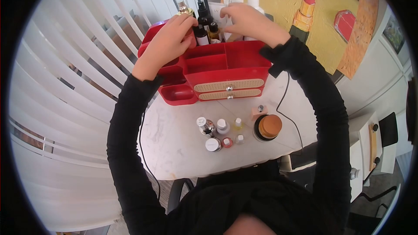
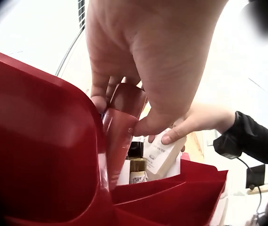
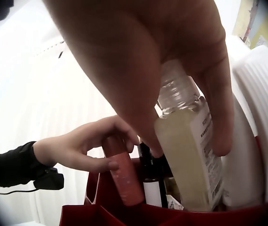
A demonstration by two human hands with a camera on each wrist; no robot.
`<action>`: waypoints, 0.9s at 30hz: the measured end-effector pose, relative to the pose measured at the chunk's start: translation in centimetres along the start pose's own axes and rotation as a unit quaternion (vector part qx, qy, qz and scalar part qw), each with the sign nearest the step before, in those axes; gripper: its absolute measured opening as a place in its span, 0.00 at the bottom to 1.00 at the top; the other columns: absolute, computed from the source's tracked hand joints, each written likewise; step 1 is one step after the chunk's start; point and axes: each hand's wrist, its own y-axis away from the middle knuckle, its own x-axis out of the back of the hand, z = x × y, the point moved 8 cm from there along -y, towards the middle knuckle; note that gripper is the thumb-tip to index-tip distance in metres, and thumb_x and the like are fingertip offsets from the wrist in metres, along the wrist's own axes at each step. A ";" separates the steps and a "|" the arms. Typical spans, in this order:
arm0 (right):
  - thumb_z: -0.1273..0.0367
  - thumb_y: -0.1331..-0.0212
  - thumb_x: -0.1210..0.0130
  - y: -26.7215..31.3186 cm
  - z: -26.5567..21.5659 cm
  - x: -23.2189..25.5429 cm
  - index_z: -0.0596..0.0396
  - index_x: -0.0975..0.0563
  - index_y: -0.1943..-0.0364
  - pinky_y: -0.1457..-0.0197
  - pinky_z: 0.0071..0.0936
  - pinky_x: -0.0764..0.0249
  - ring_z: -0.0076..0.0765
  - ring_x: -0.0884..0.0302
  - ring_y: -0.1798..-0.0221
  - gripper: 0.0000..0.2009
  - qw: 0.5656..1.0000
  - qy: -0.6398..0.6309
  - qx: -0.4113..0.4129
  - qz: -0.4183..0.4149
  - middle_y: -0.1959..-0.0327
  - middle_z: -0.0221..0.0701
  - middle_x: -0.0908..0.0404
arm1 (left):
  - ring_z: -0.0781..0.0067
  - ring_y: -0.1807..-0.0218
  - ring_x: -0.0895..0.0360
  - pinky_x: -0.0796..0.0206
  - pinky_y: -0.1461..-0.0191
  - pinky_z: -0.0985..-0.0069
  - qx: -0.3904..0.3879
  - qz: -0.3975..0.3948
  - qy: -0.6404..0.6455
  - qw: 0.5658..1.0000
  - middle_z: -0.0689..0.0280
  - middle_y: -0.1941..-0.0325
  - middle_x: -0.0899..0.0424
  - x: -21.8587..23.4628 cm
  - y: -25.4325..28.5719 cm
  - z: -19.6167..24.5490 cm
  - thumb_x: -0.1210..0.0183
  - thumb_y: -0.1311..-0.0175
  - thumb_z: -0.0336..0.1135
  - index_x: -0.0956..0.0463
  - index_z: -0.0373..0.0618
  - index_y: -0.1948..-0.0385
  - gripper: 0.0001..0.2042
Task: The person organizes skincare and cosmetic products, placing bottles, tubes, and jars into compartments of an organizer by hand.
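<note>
A red organiser (image 1: 226, 63) with open compartments and two drawers stands on a white marble table (image 1: 174, 148). My left hand (image 1: 185, 28) pinches a red tube (image 2: 120, 141) upright over the organiser's back left compartment, beside dark-capped bottles (image 1: 204, 28). To the right of them, my right hand (image 1: 230, 17) grips a clear bottle of pale yellow liquid (image 3: 190, 174) by its neck and shoulders, its base down among the bottles in the back row. In the right wrist view the left hand (image 3: 87, 148) and its tube (image 3: 124, 181) show to the left of that bottle.
Several small bottles and jars (image 1: 217, 132) and an amber-lidded jar (image 1: 268, 127) stand on the table before the drawers (image 1: 228, 86). White vertical blinds (image 1: 65, 82) hang at the left. A lipstick painting (image 1: 305, 8) leans behind. A thin black cable (image 1: 283, 104) crosses the table at the right.
</note>
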 end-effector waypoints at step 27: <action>0.77 0.51 0.41 1.9 -1.2 -1.6 0.54 0.24 0.53 0.51 0.40 0.27 0.50 0.24 0.53 0.17 0.998 -0.025 0.059 0.002 0.58 0.38 0.25 | 0.59 0.60 0.22 0.28 0.59 0.69 0.157 0.130 -0.130 0.970 0.65 0.62 0.24 -0.4 2.1 -2.0 0.33 0.47 0.36 0.23 0.47 0.55 0.17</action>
